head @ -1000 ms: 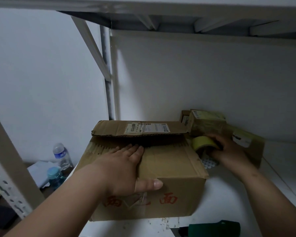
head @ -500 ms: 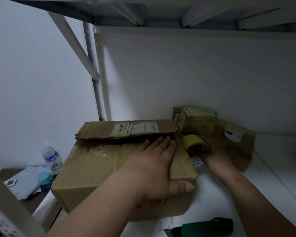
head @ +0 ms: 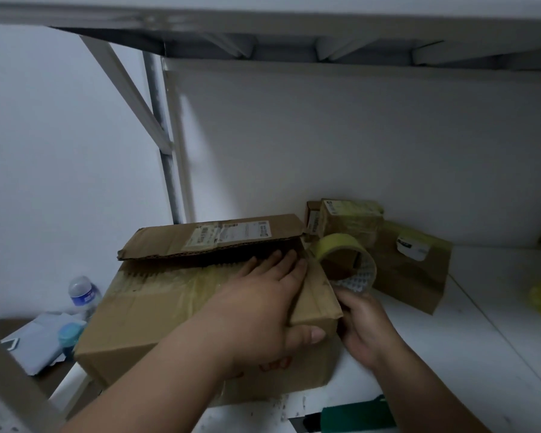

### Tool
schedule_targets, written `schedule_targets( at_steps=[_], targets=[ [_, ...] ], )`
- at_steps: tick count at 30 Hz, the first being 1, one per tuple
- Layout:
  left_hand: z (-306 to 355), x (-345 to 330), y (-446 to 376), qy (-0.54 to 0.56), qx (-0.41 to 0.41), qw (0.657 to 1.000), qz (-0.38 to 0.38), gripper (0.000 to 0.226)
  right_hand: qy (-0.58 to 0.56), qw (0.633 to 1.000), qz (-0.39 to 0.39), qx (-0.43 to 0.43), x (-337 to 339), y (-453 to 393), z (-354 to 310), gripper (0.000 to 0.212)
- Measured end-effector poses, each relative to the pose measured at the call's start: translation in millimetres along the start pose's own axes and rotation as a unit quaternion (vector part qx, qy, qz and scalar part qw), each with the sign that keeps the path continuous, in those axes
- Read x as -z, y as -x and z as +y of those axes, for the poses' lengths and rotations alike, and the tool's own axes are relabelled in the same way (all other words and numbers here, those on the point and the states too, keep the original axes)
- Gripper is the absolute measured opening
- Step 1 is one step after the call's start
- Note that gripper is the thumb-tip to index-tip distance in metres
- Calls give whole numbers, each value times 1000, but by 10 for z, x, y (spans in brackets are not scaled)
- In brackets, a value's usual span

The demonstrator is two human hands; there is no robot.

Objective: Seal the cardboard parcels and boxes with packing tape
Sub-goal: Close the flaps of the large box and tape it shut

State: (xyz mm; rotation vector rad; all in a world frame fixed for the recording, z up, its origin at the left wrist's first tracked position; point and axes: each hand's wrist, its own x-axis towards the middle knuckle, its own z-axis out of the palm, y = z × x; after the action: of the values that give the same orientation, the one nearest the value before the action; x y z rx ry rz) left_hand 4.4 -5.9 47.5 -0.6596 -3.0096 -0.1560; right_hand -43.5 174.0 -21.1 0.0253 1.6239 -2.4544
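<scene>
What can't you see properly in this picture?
- Inside the big box: hidden in the head view by its flaps and the left hand.
- Right hand fingers: hidden behind the box corner, so its hold on the tape roll is unclear.
- Label print: too small.
- Green object: cut off by the bottom edge.

- Looks like a small packing or storage room, not a shop floor.
- White metal rack with a shelf as the work surface.
- Cardboard boxes with shipping labels, bare white walls.
</scene>
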Motion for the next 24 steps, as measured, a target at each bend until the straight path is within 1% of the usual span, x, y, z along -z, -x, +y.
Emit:
schedule_targets(
  at_steps=[3,6,8,9,11,12,13,15,17,19,21,23,24],
  targets=[
    [-60,172,124,41,12,998,48,96,67,996,-24,62,-209,70,-242,35],
    [-129,356,261,123,11,981,151,98,154,976,-11,153,-478,116,-647,30],
    [-181,412,342,197,12,955,220,93,257,944,14,206,-683,179,-958,33],
    [-221,417,385,236,17,937,256,86,324,920,18,220,-795,227,-1099,34],
    [-323,412,496,288,34,902,321,73,439,868,-5,231,-1026,331,-1285,36],
    [-374,410,556,295,45,891,343,72,470,850,-23,237,-1152,381,-1333,37],
    [-422,405,612,295,55,885,356,77,492,834,-37,245,-1255,387,-1338,39],
    [-489,390,694,295,69,881,364,95,515,811,-57,271,-1471,399,-1341,46],
    [-529,409,739,306,81,874,368,103,524,797,-93,286,-1683,391,-1361,53],
    [-562,465,774,326,102,857,386,96,536,783,-140,283,-1870,400,-1379,57],
    [-614,537,824,314,125,841,423,89,554,767,-174,272,-2013,399,-1330,67],
    [-647,581,877,271,153,842,440,84,561,763,-176,270,-2092,371,-1247,72],
    [-645,583,905,260,164,845,438,75,554,768,-169,271,-2111,339,-1202,69]
  ],
)
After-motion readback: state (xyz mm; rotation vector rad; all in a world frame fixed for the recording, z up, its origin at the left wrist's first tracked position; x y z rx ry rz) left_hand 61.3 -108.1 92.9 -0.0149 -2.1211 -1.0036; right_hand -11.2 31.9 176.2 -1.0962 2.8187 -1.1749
